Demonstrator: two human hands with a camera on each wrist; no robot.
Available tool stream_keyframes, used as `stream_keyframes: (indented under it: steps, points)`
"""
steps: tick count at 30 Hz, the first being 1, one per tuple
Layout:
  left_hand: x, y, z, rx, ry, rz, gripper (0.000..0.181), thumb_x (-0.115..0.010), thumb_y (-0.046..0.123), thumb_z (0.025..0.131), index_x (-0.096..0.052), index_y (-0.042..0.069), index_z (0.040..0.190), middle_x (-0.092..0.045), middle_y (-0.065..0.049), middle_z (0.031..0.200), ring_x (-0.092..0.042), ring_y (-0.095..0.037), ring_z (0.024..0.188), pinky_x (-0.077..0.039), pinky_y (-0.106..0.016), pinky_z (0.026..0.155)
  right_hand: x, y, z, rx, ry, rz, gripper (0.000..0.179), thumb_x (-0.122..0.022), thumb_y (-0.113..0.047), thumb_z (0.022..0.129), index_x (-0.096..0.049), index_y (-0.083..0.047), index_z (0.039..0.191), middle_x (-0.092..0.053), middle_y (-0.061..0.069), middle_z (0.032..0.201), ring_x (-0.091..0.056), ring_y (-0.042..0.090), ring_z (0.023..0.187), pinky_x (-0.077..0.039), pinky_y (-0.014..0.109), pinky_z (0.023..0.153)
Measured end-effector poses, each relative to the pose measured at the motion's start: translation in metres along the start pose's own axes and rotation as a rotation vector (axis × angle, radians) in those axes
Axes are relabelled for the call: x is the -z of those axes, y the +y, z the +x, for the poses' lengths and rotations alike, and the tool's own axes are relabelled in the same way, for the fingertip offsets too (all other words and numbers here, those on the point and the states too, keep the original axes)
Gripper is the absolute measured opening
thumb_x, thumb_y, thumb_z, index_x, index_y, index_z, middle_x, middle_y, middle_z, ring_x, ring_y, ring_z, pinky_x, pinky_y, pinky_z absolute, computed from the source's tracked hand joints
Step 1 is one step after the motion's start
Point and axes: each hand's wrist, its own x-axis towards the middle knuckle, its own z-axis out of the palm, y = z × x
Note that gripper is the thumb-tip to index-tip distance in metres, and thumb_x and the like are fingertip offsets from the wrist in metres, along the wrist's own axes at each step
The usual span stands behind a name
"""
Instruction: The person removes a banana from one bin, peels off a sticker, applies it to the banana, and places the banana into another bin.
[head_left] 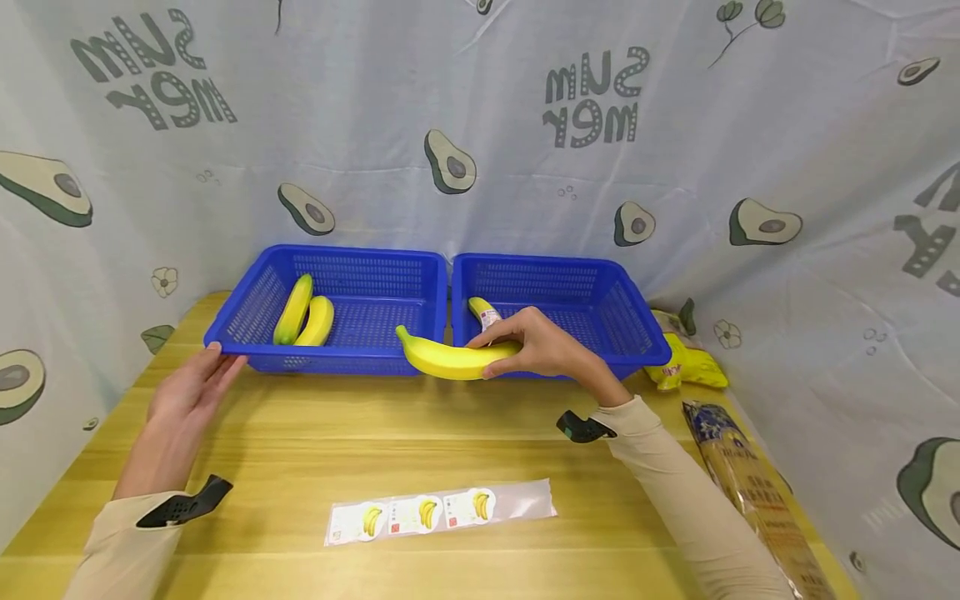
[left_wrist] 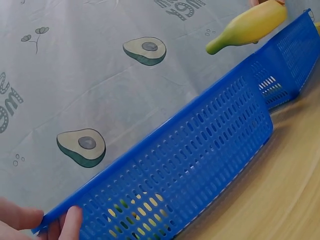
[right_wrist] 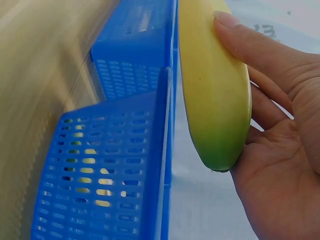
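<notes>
My right hand holds a yellow banana level above the front rims of two blue baskets, its stem pointing left. In the right wrist view the thumb lies along the banana's side, and the tip is green. At the left basket, my left hand grips the front left corner of the rim. Two bananas lie inside that basket at its left end. A banana with a white label rests in the right basket, partly hidden behind my right hand.
A clear strip with several banana-picture stickers lies on the wooden table in front. Right of the baskets are a yellow packet and a long brown package. An avocado-print curtain hangs behind.
</notes>
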Motion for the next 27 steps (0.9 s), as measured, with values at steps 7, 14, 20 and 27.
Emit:
stream_keyframes:
  steps: [7, 14, 20, 27]
  points:
    - [0.001, -0.009, -0.005, 0.045, -0.153, 0.202, 0.012, -0.057, -0.007, 0.107, -0.063, -0.001, 0.116, -0.076, -0.020, 0.106, -0.078, -0.031, 0.101, -0.059, -0.041, 0.107, -0.011, 0.001, -0.012, 0.023, -0.008, -0.020, 0.038, -0.093, -0.008, 0.085, -0.082, -0.006, 0.122, -0.082, 0.004, 0.112, -0.075, 0.012, 0.095, -0.065, 0.027, 0.082]
    - [-0.006, -0.035, -0.020, -0.001, -0.207, 0.559, 0.015, -0.063, 0.000, 0.107, -0.065, 0.002, 0.122, -0.080, -0.012, 0.110, -0.080, -0.024, 0.104, -0.063, -0.036, 0.099, -0.021, 0.002, -0.018, 0.050, -0.010, 0.018, 0.038, -0.093, -0.005, 0.084, -0.082, -0.004, 0.120, -0.082, 0.006, 0.112, -0.076, 0.014, 0.097, -0.066, 0.030, 0.085]
    - [-0.018, -0.064, -0.031, -0.022, -0.202, 0.783, 0.029, -0.068, 0.013, 0.107, -0.059, 0.001, 0.132, -0.081, -0.003, 0.110, -0.079, -0.016, 0.105, -0.062, -0.031, 0.099, -0.027, 0.004, -0.021, 0.070, -0.023, 0.028, 0.038, -0.093, -0.004, 0.084, -0.082, -0.002, 0.120, -0.082, 0.008, 0.112, -0.078, 0.016, 0.099, -0.066, 0.029, 0.084]
    - [-0.031, -0.097, -0.036, -0.022, -0.264, 0.929, 0.042, -0.066, 0.015, 0.109, -0.053, -0.008, 0.141, -0.079, -0.005, 0.114, -0.078, -0.019, 0.109, -0.060, -0.037, 0.105, -0.035, 0.008, -0.025, 0.061, -0.033, 0.052, 0.038, -0.092, -0.005, 0.085, -0.081, -0.001, 0.121, -0.081, 0.010, 0.114, -0.077, 0.019, 0.099, -0.066, 0.031, 0.083]
